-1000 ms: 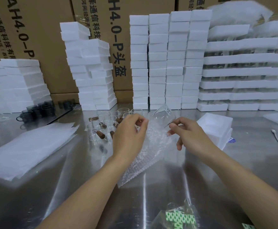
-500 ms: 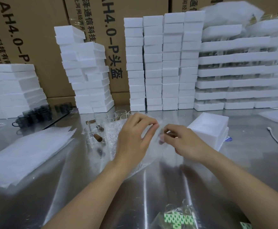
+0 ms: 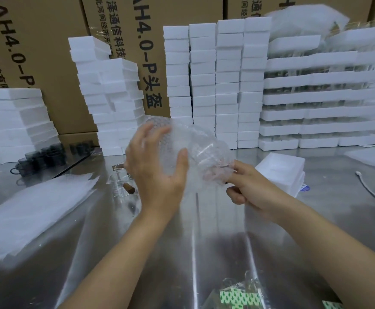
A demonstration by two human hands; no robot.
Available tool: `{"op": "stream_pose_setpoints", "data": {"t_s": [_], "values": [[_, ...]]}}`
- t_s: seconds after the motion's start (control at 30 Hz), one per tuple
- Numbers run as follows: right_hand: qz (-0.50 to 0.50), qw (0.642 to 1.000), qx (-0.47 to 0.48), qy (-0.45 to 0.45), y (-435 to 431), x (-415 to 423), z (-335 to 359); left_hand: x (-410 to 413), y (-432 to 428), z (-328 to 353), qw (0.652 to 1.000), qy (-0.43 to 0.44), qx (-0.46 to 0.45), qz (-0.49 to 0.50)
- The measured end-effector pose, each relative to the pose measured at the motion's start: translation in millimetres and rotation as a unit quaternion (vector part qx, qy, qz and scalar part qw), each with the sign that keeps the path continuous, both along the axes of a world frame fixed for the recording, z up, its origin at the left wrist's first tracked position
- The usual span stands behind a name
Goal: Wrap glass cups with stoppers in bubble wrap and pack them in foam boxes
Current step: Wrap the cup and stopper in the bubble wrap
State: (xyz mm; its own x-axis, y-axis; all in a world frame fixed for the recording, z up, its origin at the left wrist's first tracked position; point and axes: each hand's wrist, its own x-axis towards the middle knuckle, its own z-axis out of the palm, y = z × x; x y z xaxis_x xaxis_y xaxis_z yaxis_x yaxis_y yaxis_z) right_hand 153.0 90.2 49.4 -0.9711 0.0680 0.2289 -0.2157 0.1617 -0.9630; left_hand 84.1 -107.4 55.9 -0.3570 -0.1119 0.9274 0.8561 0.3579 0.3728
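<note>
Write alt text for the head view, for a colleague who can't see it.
Two bare hands hold a bubble wrap bundle above a metal table: the left hand grips its side, the right hand pinches its end. Bare glass cups with stoppers sit behind the left hand, a foam box lies at right, and stacked foam boxes line the back.

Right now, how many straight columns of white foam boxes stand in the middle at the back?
4, side by side: the leftmost column, the second column, the third column, the rightmost column. More may stand hidden behind them.
</note>
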Motion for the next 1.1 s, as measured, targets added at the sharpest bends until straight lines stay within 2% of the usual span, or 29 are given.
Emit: {"op": "stream_pose_setpoints", "data": {"t_s": [0.07, 0.1, 0.2, 0.27, 0.3, 0.47, 0.57, 0.67, 0.73, 0.77, 0.83, 0.93, 1.0, 1.1], "values": [[-0.009, 1.0, -0.028, -0.005, 2, -1, 2, -9, -11, 4, 0.992, -0.116, 0.032, -0.047], [-0.01, 0.999, -0.037, -0.007, 3, 0, 2, -12, -15, 5, 0.976, -0.184, 0.043, -0.106], [-0.007, 0.999, -0.035, 0.0, 4, 0, 0, -18, -21, 8, 0.877, -0.371, 0.091, -0.293], [-0.013, 1.0, -0.009, 0.006, 5, 0, -2, -23, -20, 6, 0.838, -0.422, 0.076, -0.338], [-0.019, 1.0, 0.008, 0.008, 5, 0, -3, -25, -19, 4, 0.834, -0.427, 0.061, -0.343], [-0.059, 0.99, 0.122, 0.028, 5, -5, -11, -27, -11, -7, 0.859, -0.382, 0.013, -0.339], [-0.081, 0.972, 0.216, 0.039, 5, -4, -12, -24, -10, -9, 0.862, -0.384, -0.011, -0.332], [-0.102, 0.915, 0.388, 0.04, 6, -3, -16, -21, -6, -14, 0.879, -0.356, -0.066, -0.312], [-0.101, 0.875, 0.473, 0.001, 6, -4, -17, -18, -3, -14, 0.885, -0.338, -0.095, -0.306], [-0.106, 0.881, 0.461, -0.01, 7, -5, -16, -17, -2, -14, 0.886, -0.335, -0.096, -0.305], [-0.112, 0.916, 0.385, -0.009, 7, -3, -11, -16, -4, -10, 0.884, -0.344, -0.07, -0.31], [-0.09, 0.974, 0.207, 0.01, 10, 0, -3, -18, -10, -2, 0.868, -0.364, -0.014, -0.338], [-0.072, 0.987, 0.144, 0.009, 10, 1, -2, -21, -15, 1, 0.862, -0.37, -0.001, -0.346], [-0.047, 0.993, 0.108, 0.013, 8, 2, -1, -25, -17, 1, 0.847, -0.383, -0.02, -0.369]]}}
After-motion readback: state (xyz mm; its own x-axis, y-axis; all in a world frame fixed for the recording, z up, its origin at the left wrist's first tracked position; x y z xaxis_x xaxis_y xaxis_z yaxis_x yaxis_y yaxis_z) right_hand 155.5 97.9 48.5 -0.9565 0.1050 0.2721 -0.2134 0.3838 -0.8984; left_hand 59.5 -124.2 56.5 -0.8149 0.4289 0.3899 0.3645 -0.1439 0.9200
